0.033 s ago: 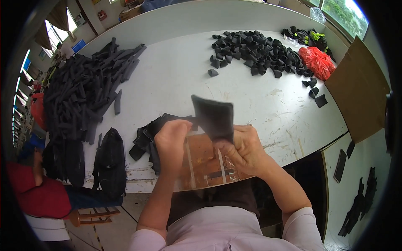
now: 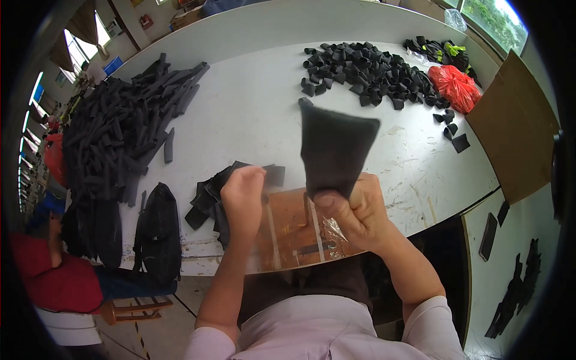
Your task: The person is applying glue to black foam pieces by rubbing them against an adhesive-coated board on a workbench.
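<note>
- Dark foam piece (image 2: 336, 150) is up off the table, pinched at its narrow bottom end by the right hand (image 2: 354, 210). It fans wider toward the top, long axis running roughly 6 to 12 o'clock, a touch tilted.
- R hand: thumb and fingers closed tight round that lower end, firm grip, knuckles toward 3 o'clock.
- Left hand (image 2: 243, 198) sits at 9 o'clock from the piece, near but not touching it. Curled into a loose fist; can't tell if anything is inside it.
- So R hand is on the piece, L hand is the free one just beside, level with the piece's base.
- Under both hands: a brown work board (image 2: 288, 231) w/ pale upright strips and a bit of clear plastic film at the R wrist, at the table's near edge.
- At 9 o'clock of the board, a small stack of flat black cut pieces (image 2: 207, 198), just by the L hand.
- White table (image 2: 252, 108) scuffed and marked.
- Far out at 10 o'clock: big heap of long black foam strips (image 2: 120, 138).
- At 1 o'clock: pile of short black rolled pieces (image 2: 372, 72), red plastic bag (image 2: 454, 87) beside it.
- At 3 o'clock: cardboard sheet (image 2: 516, 126) on the table edge.
- At 8 o'clock, black bag (image 2: 157, 234) hanging at the table side; another person in red (image 2: 60, 282) low left.
</note>
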### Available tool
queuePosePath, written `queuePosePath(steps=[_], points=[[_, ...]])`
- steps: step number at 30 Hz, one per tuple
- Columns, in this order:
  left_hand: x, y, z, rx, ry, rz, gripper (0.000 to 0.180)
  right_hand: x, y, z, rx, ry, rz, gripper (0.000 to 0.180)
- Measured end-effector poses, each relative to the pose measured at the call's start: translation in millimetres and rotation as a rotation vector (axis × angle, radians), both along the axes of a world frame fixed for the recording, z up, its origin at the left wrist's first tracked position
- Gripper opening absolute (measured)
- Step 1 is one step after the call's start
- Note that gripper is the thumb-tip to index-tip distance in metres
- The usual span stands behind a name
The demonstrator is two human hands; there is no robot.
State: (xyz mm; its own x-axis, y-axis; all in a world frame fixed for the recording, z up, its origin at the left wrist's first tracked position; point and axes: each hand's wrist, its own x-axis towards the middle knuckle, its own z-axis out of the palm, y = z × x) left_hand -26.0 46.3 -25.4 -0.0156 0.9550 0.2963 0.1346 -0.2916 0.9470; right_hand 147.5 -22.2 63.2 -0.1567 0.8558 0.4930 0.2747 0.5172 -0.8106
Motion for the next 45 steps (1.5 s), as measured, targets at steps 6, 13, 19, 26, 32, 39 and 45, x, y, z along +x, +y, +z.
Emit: queuePosePath(steps=[6, 13, 19, 26, 32, 39, 45], points=[[5.0, 44.7, -36.0, 0.182, 0.752, -0.039, 0.040, 28.9, -63.2, -54.2, -0.191, 0.244, -0.247, 0.031], [28.4, 47.8, -76.1, 0.365, 1.323, -0.069, 0.007, 59.9, -227.6, -215.5, -0.816, -0.102, -0.824, 0.041], [25.3, 40.1, -72.9, 0.417, 1.091, -0.063, 0.011, 74.1, -245.5, -277.0, -1.097, -0.615, -0.852, 0.042], [7.9, 48.8, -89.2, 0.386, 1.225, -0.094, 0.013, 36.3, -157.9, -175.1, -0.724, -0.530, -0.543, 0.027], [-17.3, 5.9, -34.2, 0.185, 0.136, -0.041, 0.010, -11.4, -111.6, -109.2, -0.457, -0.256, -0.213, 0.011], [-55.1, -49.6, -35.6, -0.329, -0.799, -0.342, 0.019, -64.1, -38.4, -84.4, 0.232, -0.166, -0.352, 0.023], [-57.3, -90.9, -37.8, -0.296, -0.923, -0.489, 0.016, -70.2, -20.0, -85.5, -0.403, 0.185, 0.110, 0.017]])
